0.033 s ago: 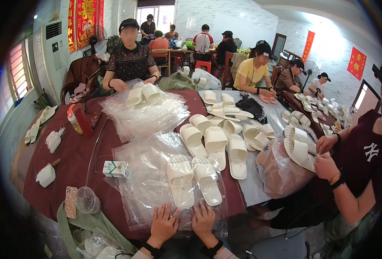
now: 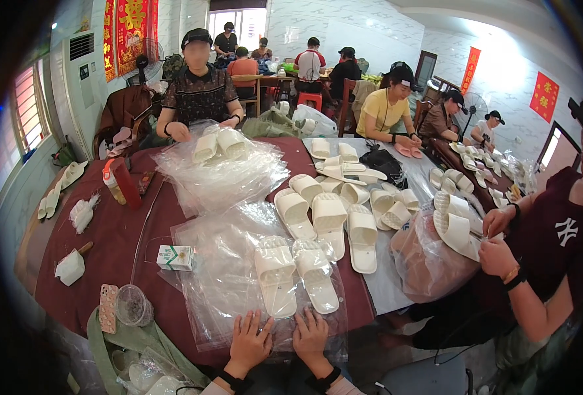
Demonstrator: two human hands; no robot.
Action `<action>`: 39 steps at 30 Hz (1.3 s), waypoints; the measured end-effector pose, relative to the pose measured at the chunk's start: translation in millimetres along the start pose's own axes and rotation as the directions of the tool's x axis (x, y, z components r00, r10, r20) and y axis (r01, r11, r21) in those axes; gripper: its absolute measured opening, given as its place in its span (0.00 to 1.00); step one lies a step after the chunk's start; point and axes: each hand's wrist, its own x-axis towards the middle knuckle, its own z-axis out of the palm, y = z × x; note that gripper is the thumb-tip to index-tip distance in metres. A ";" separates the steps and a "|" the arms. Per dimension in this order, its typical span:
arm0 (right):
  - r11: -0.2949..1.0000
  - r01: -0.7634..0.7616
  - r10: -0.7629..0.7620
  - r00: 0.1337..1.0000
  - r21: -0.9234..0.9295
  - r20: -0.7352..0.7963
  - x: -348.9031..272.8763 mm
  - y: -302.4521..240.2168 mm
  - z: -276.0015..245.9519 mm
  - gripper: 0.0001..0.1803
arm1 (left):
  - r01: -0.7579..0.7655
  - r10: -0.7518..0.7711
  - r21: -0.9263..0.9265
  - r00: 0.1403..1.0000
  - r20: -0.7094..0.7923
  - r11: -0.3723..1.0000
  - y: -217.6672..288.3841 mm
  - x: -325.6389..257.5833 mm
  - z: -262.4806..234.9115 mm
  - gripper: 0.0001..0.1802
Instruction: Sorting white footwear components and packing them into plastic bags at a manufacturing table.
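A pair of cream slippers lies side by side before me: the left slipper (image 2: pixel 277 280) and the right slipper (image 2: pixel 316 276), toes away from me. Under them, clear plastic bags (image 2: pixel 222 289) are spread in a loose stack; whether the pair is inside the top one I cannot tell. My left hand (image 2: pixel 251 339) rests flat on the plastic near the left slipper's heel, fingers spread. Just below the right slipper's heel, my right hand (image 2: pixel 310 334) lies flat too, its fingers spread on the bag's near edge. Neither hand holds anything.
More cream slippers (image 2: pixel 329 214) are heaped right of the bags. A small white-and-green box (image 2: pixel 175 258), a clear tub (image 2: pixel 134 305) and a patterned phone (image 2: pixel 108 308) lie leftward. At right, a co-worker's hands (image 2: pixel 497 250) work beside slippers; across the table, another person (image 2: pixel 199 99) handles bagged slippers.
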 end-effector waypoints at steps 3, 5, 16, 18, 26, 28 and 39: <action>0.999 -0.028 0.028 0.999 0.027 0.016 -1.5 -3.8 -5.8 0.19 | 0.030 -0.031 -0.066 0.999 -0.011 0.997 1.6 -0.4 -1.4 0.26; 0.997 -0.051 0.050 0.998 0.052 0.029 -2.6 -9.4 -12.3 0.18 | 0.062 -0.067 -0.167 0.997 -0.024 0.984 0.5 1.5 -6.7 0.25; 0.823 -0.024 -0.380 0.720 0.568 0.581 6.5 -46.0 -93.4 0.24 | 0.187 -0.256 -0.477 0.963 -0.083 0.859 -13.8 1.8 0.2 0.22; 0.503 -0.213 -0.439 0.772 0.837 0.460 27.3 -57.5 -119.2 0.26 | 0.156 -0.232 -0.470 0.967 -0.108 0.869 -13.9 6.1 -1.3 0.22; 0.995 0.088 -0.102 0.848 0.051 0.520 26.8 -37.2 -61.0 0.51 | 0.140 -0.216 -0.522 0.973 -0.086 0.841 -22.2 -0.7 1.5 0.21; 0.987 0.160 -0.126 0.867 -0.029 0.483 16.6 -25.9 -44.7 0.48 | 0.116 -0.180 -0.530 0.981 -0.072 0.840 -21.1 -1.7 -2.1 0.20; 0.896 -0.065 -0.062 0.961 0.438 0.269 26.7 16.6 -85.1 0.16 | 0.259 -0.403 -0.601 0.908 -0.115 0.756 -13.4 -1.8 -0.1 0.15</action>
